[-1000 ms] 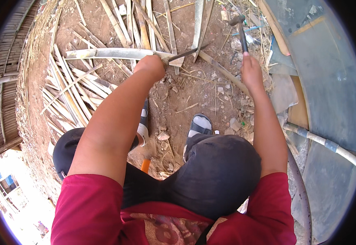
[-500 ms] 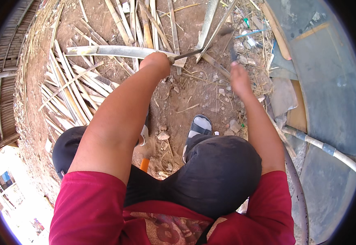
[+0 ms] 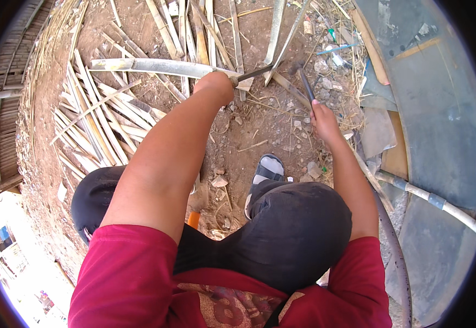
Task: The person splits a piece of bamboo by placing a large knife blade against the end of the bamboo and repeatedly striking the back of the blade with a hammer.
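Note:
My left hand (image 3: 214, 87) is closed round the handle of a knife (image 3: 255, 72), whose dark blade points right. The blade's far end meets the split bamboo (image 3: 275, 38), whose two arms spread apart away from me; how deep the blade sits in it I cannot tell. My right hand (image 3: 325, 123) grips a hammer (image 3: 306, 85) by its handle. The dark hammer head is just right of the blade's tip, with a small gap showing. A long curved bamboo strip (image 3: 156, 66) lies on the ground, passing under my left hand and the knife.
Many split bamboo strips (image 3: 93, 117) lie heaped at the left, with more strips (image 3: 200, 33) at the far middle. Grey sheets (image 3: 435, 98) line the right side, beside a white pipe (image 3: 435, 200). Stones and litter (image 3: 331, 60) dot the dirt; my sandalled foot (image 3: 269, 167) stands there.
The hammer has come nearer me and its head has shifted left, close to the knife's tip. My right hand has moved slightly nearer too. The left hand with the knife has barely shifted.

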`<state>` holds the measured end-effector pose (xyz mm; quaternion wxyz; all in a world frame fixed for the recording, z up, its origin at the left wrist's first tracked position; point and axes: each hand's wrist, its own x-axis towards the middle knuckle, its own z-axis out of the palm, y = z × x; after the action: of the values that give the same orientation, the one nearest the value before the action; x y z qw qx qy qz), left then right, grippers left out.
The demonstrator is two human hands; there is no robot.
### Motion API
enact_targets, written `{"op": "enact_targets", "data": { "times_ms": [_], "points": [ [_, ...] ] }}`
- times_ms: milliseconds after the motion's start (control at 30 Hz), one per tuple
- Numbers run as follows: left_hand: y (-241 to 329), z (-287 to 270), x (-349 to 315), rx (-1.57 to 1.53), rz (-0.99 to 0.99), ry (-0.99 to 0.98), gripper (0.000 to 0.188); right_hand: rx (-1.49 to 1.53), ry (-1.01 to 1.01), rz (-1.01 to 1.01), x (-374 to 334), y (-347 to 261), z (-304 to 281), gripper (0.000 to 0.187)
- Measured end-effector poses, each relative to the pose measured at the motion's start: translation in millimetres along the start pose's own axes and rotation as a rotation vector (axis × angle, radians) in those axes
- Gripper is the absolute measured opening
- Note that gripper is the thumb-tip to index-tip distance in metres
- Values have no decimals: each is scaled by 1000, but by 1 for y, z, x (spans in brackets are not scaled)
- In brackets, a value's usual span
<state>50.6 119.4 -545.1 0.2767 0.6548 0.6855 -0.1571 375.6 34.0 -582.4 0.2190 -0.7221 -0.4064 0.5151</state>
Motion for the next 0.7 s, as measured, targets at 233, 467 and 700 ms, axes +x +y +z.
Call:
{"op": "enact_targets", "data": {
  "times_ms": [233, 467, 700],
  "points": [
    [-7, 3, -3, -10, -17, -21, 34, -218, 136, -238, 30, -41, 11, 54],
    [-6, -2, 0, -21, -27, -3, 34, -374, 42, -195, 48, -40, 18, 58],
    [-9, 1, 4, -45, -29, -26, 34, -274, 50, -146, 38, -27, 28, 57]
  ]
}}
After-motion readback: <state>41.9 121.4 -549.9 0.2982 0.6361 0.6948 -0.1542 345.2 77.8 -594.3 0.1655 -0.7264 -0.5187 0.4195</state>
